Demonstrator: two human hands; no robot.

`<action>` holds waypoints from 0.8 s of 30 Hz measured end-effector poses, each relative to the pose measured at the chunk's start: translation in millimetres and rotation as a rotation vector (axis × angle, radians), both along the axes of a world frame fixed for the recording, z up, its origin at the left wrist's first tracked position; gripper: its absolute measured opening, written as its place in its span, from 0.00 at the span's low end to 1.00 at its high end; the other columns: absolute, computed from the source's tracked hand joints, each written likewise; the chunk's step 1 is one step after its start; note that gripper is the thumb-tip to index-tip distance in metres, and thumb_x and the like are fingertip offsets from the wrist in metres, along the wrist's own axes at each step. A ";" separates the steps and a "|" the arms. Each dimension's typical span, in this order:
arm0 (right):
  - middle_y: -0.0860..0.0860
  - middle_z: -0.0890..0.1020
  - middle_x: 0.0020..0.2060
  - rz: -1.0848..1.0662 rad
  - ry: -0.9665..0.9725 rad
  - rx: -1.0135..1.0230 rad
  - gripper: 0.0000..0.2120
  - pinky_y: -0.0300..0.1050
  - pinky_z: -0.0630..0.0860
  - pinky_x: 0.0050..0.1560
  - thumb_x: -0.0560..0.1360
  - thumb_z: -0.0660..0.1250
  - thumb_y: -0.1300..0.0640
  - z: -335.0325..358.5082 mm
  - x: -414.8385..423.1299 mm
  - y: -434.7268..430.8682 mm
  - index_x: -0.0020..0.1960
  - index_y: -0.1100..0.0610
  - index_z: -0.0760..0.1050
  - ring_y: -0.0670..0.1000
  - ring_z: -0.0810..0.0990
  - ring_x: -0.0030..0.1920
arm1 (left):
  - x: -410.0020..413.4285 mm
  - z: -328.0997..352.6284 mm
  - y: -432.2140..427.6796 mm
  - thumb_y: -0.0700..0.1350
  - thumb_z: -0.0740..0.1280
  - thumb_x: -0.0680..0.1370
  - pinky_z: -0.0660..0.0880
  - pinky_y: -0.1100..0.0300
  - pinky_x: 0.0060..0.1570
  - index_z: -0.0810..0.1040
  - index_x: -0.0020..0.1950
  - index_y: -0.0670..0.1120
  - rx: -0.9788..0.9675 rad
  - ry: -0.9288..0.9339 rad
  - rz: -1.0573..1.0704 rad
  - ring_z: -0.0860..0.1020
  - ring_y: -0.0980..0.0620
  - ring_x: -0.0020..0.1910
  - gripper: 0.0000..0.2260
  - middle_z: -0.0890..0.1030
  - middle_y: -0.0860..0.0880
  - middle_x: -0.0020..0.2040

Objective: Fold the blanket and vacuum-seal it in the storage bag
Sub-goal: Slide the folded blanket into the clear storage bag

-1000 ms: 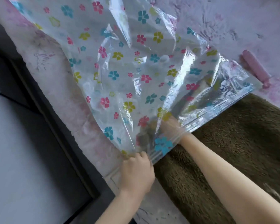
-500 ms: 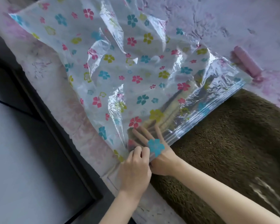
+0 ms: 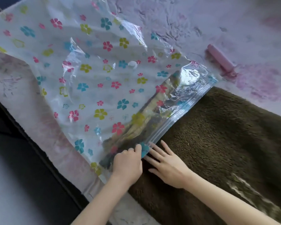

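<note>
Right hand [image 3: 167, 168] had withdrawn from inside the storage bag [image 3: 91, 75], now flat and open on the blanket [image 3: 225, 143]. Left hand [image 3: 128, 163] pinched the bag mouth. Blanket edge inside; most remained outside.

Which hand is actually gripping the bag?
The left hand pinches the bag at its opening corner; the right hand lies flat on the brown blanket.

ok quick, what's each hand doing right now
Left hand: pinching the bag edge.
Right hand: open, flat on the blanket.
</note>
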State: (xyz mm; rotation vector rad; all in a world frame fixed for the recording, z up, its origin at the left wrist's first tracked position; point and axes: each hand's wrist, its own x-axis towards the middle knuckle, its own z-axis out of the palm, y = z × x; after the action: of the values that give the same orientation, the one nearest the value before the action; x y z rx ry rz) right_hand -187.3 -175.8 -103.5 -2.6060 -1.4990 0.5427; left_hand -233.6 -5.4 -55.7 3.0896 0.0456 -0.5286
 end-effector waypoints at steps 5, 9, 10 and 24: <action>0.53 0.61 0.75 -0.312 -0.128 -0.155 0.29 0.57 0.49 0.72 0.81 0.43 0.40 10.7 35.1 -85.1 0.75 0.52 0.61 0.54 0.55 0.76 | 30.7 -9.9 -17.1 0.44 0.76 0.61 0.70 0.57 0.22 0.75 0.45 0.43 -0.090 -0.168 -0.176 0.77 0.46 0.33 0.17 0.75 0.46 0.36; 0.52 0.57 0.76 -0.473 -0.145 -0.154 0.29 0.58 0.48 0.75 0.79 0.45 0.40 28.5 66.7 -112.3 0.76 0.53 0.59 0.53 0.51 0.77 | 68.5 -11.2 -33.1 0.42 0.73 0.62 0.75 0.52 0.33 0.70 0.53 0.41 -0.051 -0.372 -0.235 0.75 0.42 0.40 0.22 0.75 0.42 0.44; 0.52 0.57 0.76 -0.508 -0.161 -0.142 0.30 0.59 0.49 0.74 0.79 0.46 0.40 31.6 76.2 -117.5 0.76 0.53 0.59 0.53 0.52 0.77 | 82.6 -9.6 -37.9 0.43 0.73 0.63 0.75 0.51 0.36 0.70 0.56 0.40 -0.030 -0.396 -0.230 0.75 0.41 0.43 0.24 0.75 0.41 0.47; 0.53 0.51 0.77 -0.822 0.010 -0.140 0.40 0.60 0.45 0.75 0.77 0.56 0.36 31.7 239.8 -153.0 0.78 0.53 0.43 0.54 0.49 0.77 | 248.2 -5.3 -108.9 0.49 0.57 0.79 0.65 0.57 0.39 0.67 0.57 0.46 0.154 -0.049 -0.272 0.79 0.45 0.53 0.10 0.78 0.47 0.54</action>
State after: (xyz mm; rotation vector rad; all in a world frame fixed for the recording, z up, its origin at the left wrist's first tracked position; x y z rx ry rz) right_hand 52.6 -328.8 -71.8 -2.9665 -0.2906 0.5541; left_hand 14.6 -114.2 -61.0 3.2776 -0.3556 -0.4753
